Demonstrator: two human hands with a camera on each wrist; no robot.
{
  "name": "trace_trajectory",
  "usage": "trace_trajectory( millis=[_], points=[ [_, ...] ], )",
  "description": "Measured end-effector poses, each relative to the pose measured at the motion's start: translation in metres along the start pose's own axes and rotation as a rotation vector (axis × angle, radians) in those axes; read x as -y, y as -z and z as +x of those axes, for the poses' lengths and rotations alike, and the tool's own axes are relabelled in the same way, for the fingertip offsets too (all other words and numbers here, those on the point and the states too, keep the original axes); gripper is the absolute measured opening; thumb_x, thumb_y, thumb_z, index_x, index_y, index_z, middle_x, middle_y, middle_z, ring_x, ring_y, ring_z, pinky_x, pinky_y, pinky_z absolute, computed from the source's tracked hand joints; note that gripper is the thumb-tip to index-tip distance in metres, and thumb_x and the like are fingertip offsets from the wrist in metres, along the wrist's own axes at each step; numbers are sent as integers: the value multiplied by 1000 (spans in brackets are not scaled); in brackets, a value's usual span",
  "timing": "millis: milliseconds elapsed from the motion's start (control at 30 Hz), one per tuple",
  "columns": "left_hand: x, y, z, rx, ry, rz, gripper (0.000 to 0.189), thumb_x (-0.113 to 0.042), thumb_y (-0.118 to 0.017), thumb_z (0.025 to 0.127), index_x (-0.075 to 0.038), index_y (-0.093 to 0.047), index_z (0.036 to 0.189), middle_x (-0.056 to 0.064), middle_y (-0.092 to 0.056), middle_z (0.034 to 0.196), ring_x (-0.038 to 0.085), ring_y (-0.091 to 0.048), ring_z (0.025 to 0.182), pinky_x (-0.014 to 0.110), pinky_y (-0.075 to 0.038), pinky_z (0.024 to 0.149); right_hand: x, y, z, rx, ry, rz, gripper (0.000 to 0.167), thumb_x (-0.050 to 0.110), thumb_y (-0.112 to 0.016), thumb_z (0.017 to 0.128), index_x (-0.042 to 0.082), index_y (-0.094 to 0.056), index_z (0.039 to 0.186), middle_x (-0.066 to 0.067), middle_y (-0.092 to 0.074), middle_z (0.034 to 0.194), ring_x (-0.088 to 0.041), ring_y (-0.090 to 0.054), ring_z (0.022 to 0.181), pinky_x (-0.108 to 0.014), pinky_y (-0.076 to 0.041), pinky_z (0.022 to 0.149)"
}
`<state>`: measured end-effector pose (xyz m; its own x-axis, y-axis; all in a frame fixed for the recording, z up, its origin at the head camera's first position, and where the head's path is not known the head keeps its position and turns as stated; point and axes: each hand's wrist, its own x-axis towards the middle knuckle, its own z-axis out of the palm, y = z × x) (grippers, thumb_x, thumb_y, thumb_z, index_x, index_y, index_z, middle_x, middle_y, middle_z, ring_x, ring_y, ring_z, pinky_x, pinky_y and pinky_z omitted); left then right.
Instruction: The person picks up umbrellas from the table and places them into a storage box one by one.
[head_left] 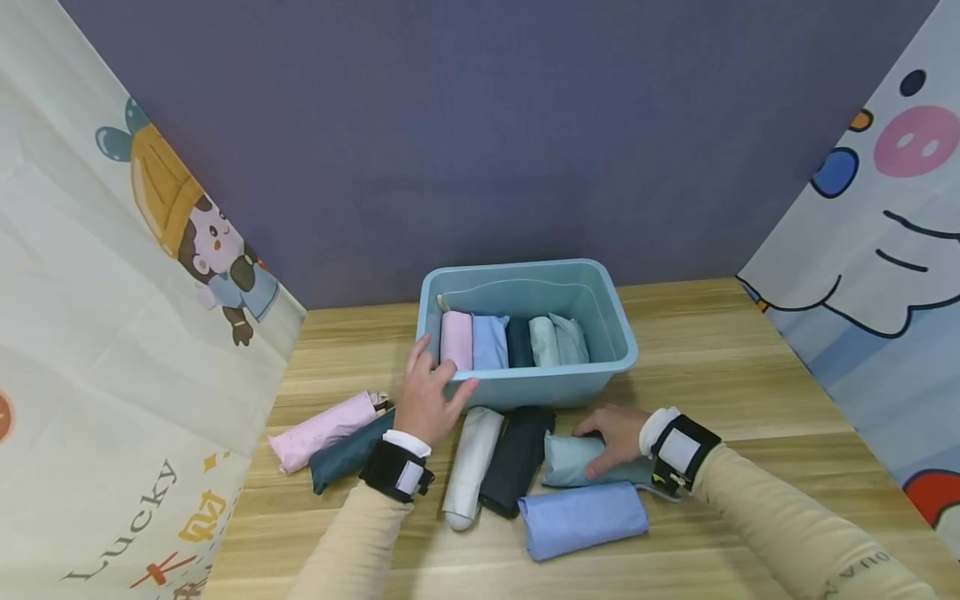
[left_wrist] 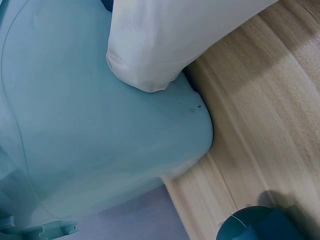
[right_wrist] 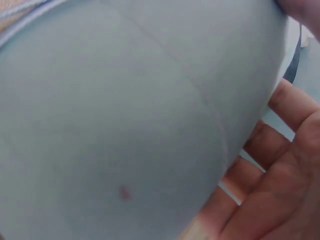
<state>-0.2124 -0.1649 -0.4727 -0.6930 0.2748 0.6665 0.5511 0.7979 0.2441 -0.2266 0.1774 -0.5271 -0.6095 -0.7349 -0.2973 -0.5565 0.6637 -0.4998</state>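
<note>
Where umbrellas (head_left: 330, 433) lie, hands (head_left: 429, 404) (head_left: 617, 435) touch bin (head_left: 540, 387) and umbrella (head_left: 564, 461).

A wooden table (head_left: 697, 350) carries a light-blue bin (head_left: 528, 388). Left of the bin's near side lie a pink umbrella (head_left: 328, 432) and a dark teal umbrella (head_left: 339, 457); in front of it lie a white umbrella (head_left: 474, 462), a black umbrella (head_left: 517, 460), a pale teal umbrella (head_left: 564, 461) and, farther from it, a blue umbrella (head_left: 585, 518).
</note>
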Motion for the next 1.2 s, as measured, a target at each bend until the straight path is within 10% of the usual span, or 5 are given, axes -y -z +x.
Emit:
trace_trajectory(
  millis=[1200],
  points=[
    [-1,1,-1,2,3,-4,48,-52,-56,92,-9,-52,71,8,-40,71,42,-44,125,47,-29,111,13,29,-13,-129,95,-49,56,48,-82,66,13,-71,108,10,-67,97,-3,-59,80,-26,-50,69]
  ],
)
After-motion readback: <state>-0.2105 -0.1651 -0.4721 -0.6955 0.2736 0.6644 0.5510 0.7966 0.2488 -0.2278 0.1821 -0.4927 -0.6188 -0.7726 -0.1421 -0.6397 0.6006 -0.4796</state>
